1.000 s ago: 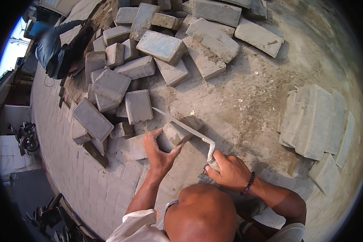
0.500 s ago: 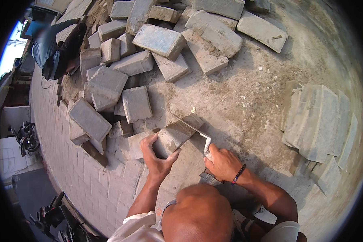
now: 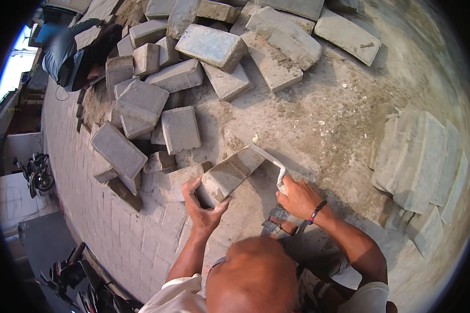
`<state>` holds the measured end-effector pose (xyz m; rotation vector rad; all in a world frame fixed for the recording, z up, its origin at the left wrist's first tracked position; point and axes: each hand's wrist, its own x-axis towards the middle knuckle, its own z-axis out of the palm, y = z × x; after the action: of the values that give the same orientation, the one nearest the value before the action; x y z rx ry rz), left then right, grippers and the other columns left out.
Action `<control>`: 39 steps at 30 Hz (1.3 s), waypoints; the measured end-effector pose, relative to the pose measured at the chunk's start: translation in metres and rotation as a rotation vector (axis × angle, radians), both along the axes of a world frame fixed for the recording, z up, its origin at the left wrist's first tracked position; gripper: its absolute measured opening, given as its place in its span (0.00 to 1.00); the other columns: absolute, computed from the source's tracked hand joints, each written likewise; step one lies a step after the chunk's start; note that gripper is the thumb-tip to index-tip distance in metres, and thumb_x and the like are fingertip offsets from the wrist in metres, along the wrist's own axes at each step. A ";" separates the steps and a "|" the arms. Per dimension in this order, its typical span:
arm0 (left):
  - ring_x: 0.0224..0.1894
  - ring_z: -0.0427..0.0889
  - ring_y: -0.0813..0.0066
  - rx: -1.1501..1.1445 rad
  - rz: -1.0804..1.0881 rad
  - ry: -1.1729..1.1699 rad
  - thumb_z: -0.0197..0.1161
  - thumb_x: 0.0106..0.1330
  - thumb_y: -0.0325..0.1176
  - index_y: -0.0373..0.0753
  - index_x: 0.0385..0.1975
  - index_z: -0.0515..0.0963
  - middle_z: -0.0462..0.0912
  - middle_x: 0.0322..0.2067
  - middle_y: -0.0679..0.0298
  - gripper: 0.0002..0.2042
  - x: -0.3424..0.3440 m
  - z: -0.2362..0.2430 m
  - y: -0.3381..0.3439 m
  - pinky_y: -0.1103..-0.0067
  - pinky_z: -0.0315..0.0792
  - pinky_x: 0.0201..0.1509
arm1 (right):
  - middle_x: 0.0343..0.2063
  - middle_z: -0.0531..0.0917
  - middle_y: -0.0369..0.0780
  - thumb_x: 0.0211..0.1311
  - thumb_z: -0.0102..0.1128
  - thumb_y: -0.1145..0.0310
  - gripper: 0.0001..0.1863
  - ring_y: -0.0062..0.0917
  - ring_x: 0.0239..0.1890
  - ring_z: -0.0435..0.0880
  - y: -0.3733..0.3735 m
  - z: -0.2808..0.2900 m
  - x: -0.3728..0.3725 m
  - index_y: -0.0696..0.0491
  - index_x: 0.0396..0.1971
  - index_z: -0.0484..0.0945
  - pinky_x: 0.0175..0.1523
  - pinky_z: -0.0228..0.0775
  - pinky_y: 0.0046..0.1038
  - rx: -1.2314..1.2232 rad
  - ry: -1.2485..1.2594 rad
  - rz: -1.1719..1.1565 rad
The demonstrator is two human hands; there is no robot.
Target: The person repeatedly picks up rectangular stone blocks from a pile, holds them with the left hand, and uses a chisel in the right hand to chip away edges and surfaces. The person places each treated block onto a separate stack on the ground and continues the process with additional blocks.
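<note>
A grey paving block (image 3: 228,175) is gripped at its near end by my left hand (image 3: 203,208), thumb on one side and fingers on the other. Its far end points up and to the right. My right hand (image 3: 300,199) is closed round the handle of a trowel (image 3: 270,157). The trowel's thin blade lies against the far end of the block, seen nearly edge-on. Just beyond the held block, another paving block (image 3: 181,181) lies flat on the ground at its left.
A heap of loose paving blocks (image 3: 183,78) spreads across the far left and middle. Stacked blocks (image 3: 412,156) stand at the right. Sandy ground (image 3: 318,130) lies between. A person (image 3: 70,55) crouches at the far left; motorcycles (image 3: 36,175) are parked beyond the laid paving (image 3: 125,229).
The trowel has moved right along the block, from across its top to its far end. My right hand has shifted right with it. My left hand keeps its hold.
</note>
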<state>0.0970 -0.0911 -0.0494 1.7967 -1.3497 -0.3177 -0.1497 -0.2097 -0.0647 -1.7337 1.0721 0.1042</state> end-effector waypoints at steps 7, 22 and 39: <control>0.49 0.72 0.60 0.056 -0.002 -0.058 0.82 0.39 0.33 0.36 0.56 0.63 0.69 0.47 0.54 0.42 0.001 0.004 0.000 0.68 0.68 0.54 | 0.25 0.82 0.57 0.64 0.55 0.60 0.17 0.57 0.33 0.82 0.007 0.058 0.003 0.61 0.39 0.69 0.40 0.72 0.52 0.052 -0.119 0.115; 0.49 0.72 0.58 0.053 0.005 -0.076 0.82 0.39 0.34 0.35 0.56 0.63 0.69 0.46 0.53 0.42 -0.001 0.003 -0.004 0.66 0.68 0.54 | 0.25 0.81 0.58 0.62 0.57 0.62 0.17 0.57 0.34 0.81 -0.011 0.020 0.000 0.62 0.37 0.69 0.40 0.72 0.51 0.018 -0.001 0.007; 0.50 0.72 0.58 0.010 0.006 -0.080 0.82 0.39 0.32 0.35 0.55 0.63 0.69 0.47 0.53 0.42 -0.003 -0.003 0.002 0.65 0.68 0.53 | 0.24 0.82 0.57 0.63 0.56 0.61 0.17 0.57 0.33 0.82 0.007 0.044 0.006 0.62 0.39 0.68 0.40 0.75 0.50 0.004 -0.012 0.120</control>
<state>0.0943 -0.0890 -0.0524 1.8382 -1.4003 -0.2516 -0.1432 -0.2029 -0.0206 -1.7926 0.9580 0.1715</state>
